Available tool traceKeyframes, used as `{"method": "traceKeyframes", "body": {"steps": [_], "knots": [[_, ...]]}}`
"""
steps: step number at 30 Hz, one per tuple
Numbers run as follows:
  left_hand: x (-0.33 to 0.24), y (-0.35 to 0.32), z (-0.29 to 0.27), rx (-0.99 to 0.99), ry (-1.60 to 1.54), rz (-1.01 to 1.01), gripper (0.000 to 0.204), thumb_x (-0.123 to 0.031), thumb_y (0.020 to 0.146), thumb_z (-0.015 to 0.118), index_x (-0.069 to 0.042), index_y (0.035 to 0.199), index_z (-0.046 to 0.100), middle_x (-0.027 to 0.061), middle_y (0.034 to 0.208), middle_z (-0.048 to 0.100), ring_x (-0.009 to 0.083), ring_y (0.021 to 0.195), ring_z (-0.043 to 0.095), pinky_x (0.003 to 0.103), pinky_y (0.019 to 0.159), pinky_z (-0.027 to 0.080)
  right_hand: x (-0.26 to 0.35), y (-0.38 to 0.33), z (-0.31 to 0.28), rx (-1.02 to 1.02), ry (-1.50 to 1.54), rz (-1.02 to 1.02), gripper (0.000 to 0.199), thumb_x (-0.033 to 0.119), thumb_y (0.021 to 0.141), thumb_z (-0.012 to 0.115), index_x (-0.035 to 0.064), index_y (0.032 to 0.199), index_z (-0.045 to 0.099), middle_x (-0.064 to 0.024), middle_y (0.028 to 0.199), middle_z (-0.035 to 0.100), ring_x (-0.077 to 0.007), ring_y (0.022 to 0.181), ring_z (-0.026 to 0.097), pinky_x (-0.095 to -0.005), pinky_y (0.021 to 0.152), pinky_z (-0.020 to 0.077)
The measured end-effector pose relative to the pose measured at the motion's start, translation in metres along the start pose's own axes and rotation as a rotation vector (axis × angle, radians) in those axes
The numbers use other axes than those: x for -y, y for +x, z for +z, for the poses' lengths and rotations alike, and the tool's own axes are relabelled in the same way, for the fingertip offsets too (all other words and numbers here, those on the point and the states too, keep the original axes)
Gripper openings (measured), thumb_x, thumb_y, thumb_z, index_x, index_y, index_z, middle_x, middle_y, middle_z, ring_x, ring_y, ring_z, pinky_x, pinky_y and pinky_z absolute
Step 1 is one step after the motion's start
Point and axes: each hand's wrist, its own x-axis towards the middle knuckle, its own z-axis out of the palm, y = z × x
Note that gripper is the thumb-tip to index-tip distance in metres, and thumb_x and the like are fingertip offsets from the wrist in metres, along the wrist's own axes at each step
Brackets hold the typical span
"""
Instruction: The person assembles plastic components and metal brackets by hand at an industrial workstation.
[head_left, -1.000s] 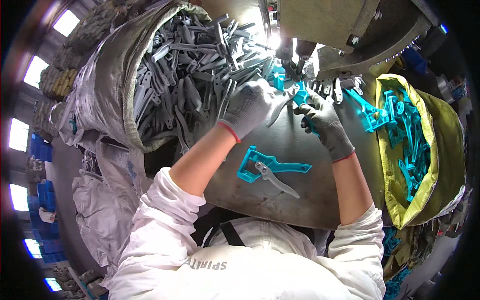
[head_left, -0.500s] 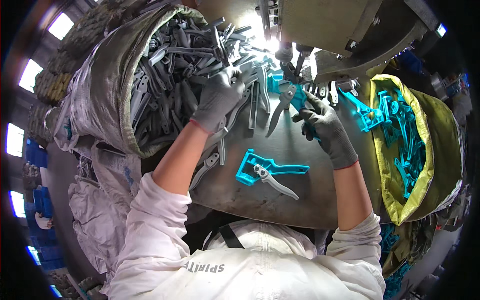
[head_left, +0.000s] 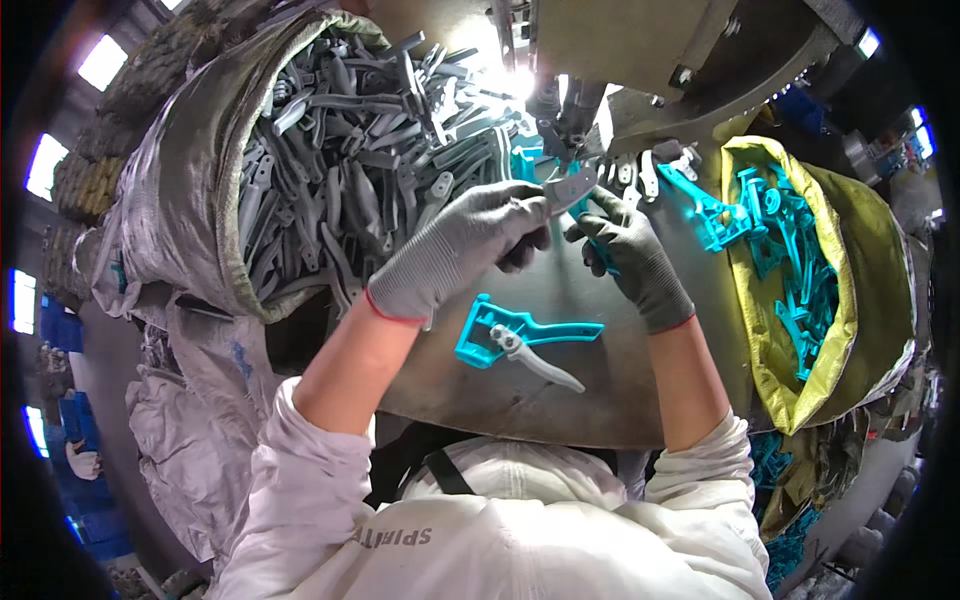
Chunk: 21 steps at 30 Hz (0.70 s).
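My right hand (head_left: pixel 632 262), in a grey glove, is closed round the handle of a teal frame-shaped part (head_left: pixel 526 164) under the machine's head. A flat grey lever (head_left: pixel 573 187) lies against that part, its rounded end showing. My left hand (head_left: pixel 465 240), gloved too, has its fingers closed on the lever's other end, which they hide. Nearer me on the metal table (head_left: pixel 500 400) lies another teal frame (head_left: pixel 475 335) with a handle, a grey lever (head_left: pixel 540 365) across it.
At the left a large woven sack (head_left: pixel 190 170) spills grey levers (head_left: pixel 340 150) onto the table. A yellow-lined sack (head_left: pixel 740 300) of teal parts (head_left: pixel 800 270) stands at the right. The machine (head_left: pixel 630 50) with its bright lamp overhangs the far side.
My left hand has left the grey pile, moved right and taken hold of the lever at the teal part. My right hand keeps its hold. The view has shifted slightly.
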Motion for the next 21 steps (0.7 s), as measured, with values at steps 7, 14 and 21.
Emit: {"method": "traceKeyframes", "body": {"steps": [7, 14, 21], "knots": [[0.058, 0.006, 0.024, -0.012, -0.066, 0.017, 0.034, -0.026, 0.093, 0.047, 0.001, 0.11, 0.056, 0.0065, 0.094, 0.062, 0.0127, 0.08, 0.06, 0.026, 0.072, 0.048, 0.014, 0.022, -0.097, -0.071, 0.077, 0.116, 0.026, 0.027, 0.094, 0.048, 0.0077, 0.11, 0.057, -0.006, 0.075, 0.061, -0.0142, 0.059, 0.059, -0.0265, 0.052, 0.0515], [0.075, 0.022, 0.006, -0.091, -0.359, -0.096, 0.024, -0.023, 0.095, 0.043, -0.001, 0.101, 0.052, 0.0089, 0.09, 0.061, 0.0165, 0.074, 0.063, 0.029, 0.063, 0.052, -0.022, 0.017, -0.143, -0.647, -0.242, -0.147, 0.02, 0.024, 0.093, 0.049, 0.0065, 0.101, 0.054, -0.0063, 0.071, 0.057, -0.0142, 0.052, 0.058, -0.0263, 0.044, 0.0491], [0.04, 0.056, -0.006, -0.102, -0.216, -0.161, 0.028, -0.028, 0.091, 0.053, -0.003, 0.104, 0.055, 0.0079, 0.086, 0.062, 0.0154, 0.074, 0.064, 0.029, 0.066, 0.054, -0.009, -0.024, -0.06, -0.216, 0.366, -0.303, 0.057, 0.004, 0.087, 0.051, 0.0051, 0.14, 0.031, -0.0069, 0.089, 0.056, -0.0054, 0.055, 0.046, -0.0164, 0.044, 0.0359]]}}
